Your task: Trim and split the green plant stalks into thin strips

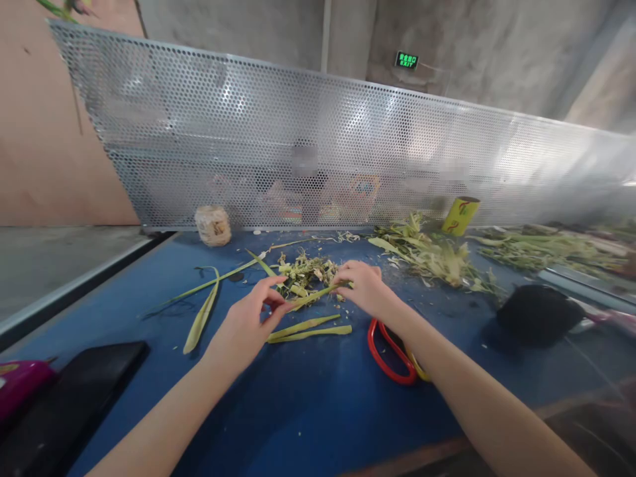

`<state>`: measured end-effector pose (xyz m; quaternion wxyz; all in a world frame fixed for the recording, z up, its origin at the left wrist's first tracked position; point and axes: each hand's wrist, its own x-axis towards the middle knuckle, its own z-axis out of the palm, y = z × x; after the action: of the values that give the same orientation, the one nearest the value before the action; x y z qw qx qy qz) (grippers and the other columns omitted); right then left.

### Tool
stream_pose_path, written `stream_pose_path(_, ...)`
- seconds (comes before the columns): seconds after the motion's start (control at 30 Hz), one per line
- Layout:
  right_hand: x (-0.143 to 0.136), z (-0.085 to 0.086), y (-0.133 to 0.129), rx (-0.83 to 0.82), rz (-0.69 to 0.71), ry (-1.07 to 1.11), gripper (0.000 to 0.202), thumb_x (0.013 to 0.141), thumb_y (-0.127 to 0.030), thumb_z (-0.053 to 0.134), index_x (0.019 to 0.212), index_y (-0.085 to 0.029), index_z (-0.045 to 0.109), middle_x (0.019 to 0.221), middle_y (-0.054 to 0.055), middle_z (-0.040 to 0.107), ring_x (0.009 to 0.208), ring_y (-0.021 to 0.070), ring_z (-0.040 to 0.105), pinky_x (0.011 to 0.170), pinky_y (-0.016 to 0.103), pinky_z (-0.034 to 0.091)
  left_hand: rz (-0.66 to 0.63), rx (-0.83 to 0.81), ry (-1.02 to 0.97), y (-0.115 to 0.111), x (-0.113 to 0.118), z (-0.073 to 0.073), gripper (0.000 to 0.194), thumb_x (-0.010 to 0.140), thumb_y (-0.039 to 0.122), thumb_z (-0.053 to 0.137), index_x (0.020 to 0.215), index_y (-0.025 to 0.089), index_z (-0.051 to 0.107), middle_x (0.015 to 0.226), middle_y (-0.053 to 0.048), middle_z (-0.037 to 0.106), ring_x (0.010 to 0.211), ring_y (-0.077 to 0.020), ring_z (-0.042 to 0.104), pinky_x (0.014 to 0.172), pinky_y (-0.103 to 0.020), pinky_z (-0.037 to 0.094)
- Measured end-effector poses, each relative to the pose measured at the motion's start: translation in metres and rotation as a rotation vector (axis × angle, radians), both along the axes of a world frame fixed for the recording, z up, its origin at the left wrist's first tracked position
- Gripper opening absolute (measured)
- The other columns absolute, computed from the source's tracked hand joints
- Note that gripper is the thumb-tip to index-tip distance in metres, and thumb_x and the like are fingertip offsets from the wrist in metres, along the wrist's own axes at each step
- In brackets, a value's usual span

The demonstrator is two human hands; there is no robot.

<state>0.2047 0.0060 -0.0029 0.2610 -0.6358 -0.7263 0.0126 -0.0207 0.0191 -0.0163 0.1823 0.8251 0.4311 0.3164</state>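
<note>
A narrow green leaf strip (315, 296) is stretched between my two hands over the blue tabletop. The fingers and thumb of my left hand (248, 315) pinch its left end. Closed around its right end is my right hand (365, 286), fingertips partly hidden. Just behind the strip lies a heap of chopped stems and leaf bits (311, 270). Two more leaf strips (309, 333) rest flat in front. Scissors with a red handle loop (371, 348) lie beneath my right forearm, which hides part of them. A long curved leaf (203, 318) lies to the left.
A perforated metal screen (248, 132) borders the table's back. Near it stand a pale roll (212, 226) and a yellow tube (460, 216), beside a leafy pile (432, 255). A black object (539, 317) sits right; a black flat object (84, 377) and magenta item (24, 384) lie left.
</note>
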Motion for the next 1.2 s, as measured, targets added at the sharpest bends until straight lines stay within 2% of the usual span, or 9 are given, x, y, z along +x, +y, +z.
stream_pose_path(0.13,0.014,0.010,-0.003,0.001,-0.153,0.011,0.014,0.078,-0.025,0.056,0.070,-0.024,0.069,0.062,0.000,0.063,0.074,0.0186,0.055,0.078,0.035,0.024,-0.052,-0.036,0.206,0.002,-0.004,-0.001,0.064,0.073,0.047,0.055,0.127,0.021,0.034,0.088,-0.002,0.064,0.083,-0.0203,0.058,0.078,-0.034,0.042)
stream_pose_path(0.23,0.024,0.015,-0.005,0.043,-0.259,0.065,0.018,0.078,-0.026,0.053,0.067,-0.022,0.066,0.057,-0.001,0.061,0.066,0.0157,0.053,0.075,0.033,0.024,-0.145,-0.085,0.328,0.003,-0.004,-0.002,0.053,0.076,0.035,0.051,0.126,0.023,0.039,0.082,0.000,0.064,0.081,-0.0199,0.059,0.081,-0.035,0.040)
stream_pose_path(0.3,0.026,0.015,-0.005,0.048,-0.274,0.086,0.019,0.078,-0.026,0.052,0.063,-0.021,0.063,0.056,-0.002,0.060,0.064,0.0146,0.052,0.074,0.032,0.024,-0.167,-0.132,0.318,0.004,-0.004,-0.004,0.052,0.078,0.030,0.047,0.128,0.022,0.037,0.081,0.000,0.064,0.080,-0.0185,0.059,0.080,-0.033,0.041)
stream_pose_path(0.43,0.024,0.010,-0.003,0.039,-0.242,0.086,0.025,0.079,-0.030,0.050,0.058,-0.019,0.058,0.055,-0.002,0.058,0.061,0.0136,0.051,0.078,0.034,0.026,-0.138,-0.191,0.275,0.006,-0.004,-0.008,0.061,0.076,0.032,0.048,0.133,0.018,0.029,0.084,-0.001,0.063,0.076,-0.0173,0.059,0.072,-0.030,0.043)
stream_pose_path(0.57,0.019,0.004,-0.001,0.040,-0.222,0.086,0.028,0.082,-0.032,0.044,0.058,-0.018,0.051,0.055,-0.002,0.056,0.060,0.0137,0.049,0.080,0.037,0.027,-0.201,-0.226,0.271,0.006,-0.006,-0.009,0.060,0.077,0.032,0.045,0.133,0.020,0.027,0.080,0.000,0.062,0.073,-0.0159,0.058,0.069,-0.028,0.043)
stream_pose_path(0.73,0.018,0.002,0.001,0.032,-0.204,0.237,0.030,0.085,-0.033,0.035,0.062,-0.019,0.047,0.061,0.000,0.058,0.058,0.0136,0.049,0.073,0.032,0.032,-0.119,-0.174,0.164,0.008,-0.005,-0.007,0.063,0.076,0.032,0.047,0.132,0.017,0.024,0.077,0.000,0.062,0.071,-0.0172,0.059,0.070,-0.032,0.044)
stream_pose_path(0.93,0.016,0.000,0.006,0.060,-0.104,0.553,0.029,0.086,-0.034,0.034,0.062,-0.020,0.043,0.053,-0.002,0.046,0.052,0.0126,0.044,0.057,0.025,0.034,-0.035,-0.276,-0.223,0.013,-0.007,-0.002,0.076,0.073,0.039,0.055,0.135,0.017,0.018,0.092,-0.006,0.061,0.076,-0.0184,0.064,0.076,-0.036,0.048)
stream_pose_path(1.07,-0.003,-0.003,0.003,-0.070,0.006,0.653,0.013,0.085,-0.020,0.033,0.077,-0.020,0.043,0.052,-0.005,0.049,0.052,0.0114,0.050,0.055,0.023,0.039,0.024,-0.398,-0.364,0.016,-0.008,-0.002,0.087,0.067,0.045,0.060,0.136,0.017,0.017,0.110,-0.013,0.058,0.078,-0.0201,0.064,0.074,-0.038,0.050)
stream_pose_path(1.2,-0.021,-0.001,-0.005,-0.317,0.181,0.814,0.015,0.085,-0.011,0.030,0.077,-0.020,0.039,0.051,-0.005,0.055,0.051,0.0106,0.053,0.058,0.023,0.043,0.128,-0.416,-0.417,0.017,-0.007,-0.005,0.079,0.066,0.048,0.060,0.132,0.014,0.032,0.106,-0.013,0.062,0.074,-0.0192,0.063,0.065,-0.033,0.050)
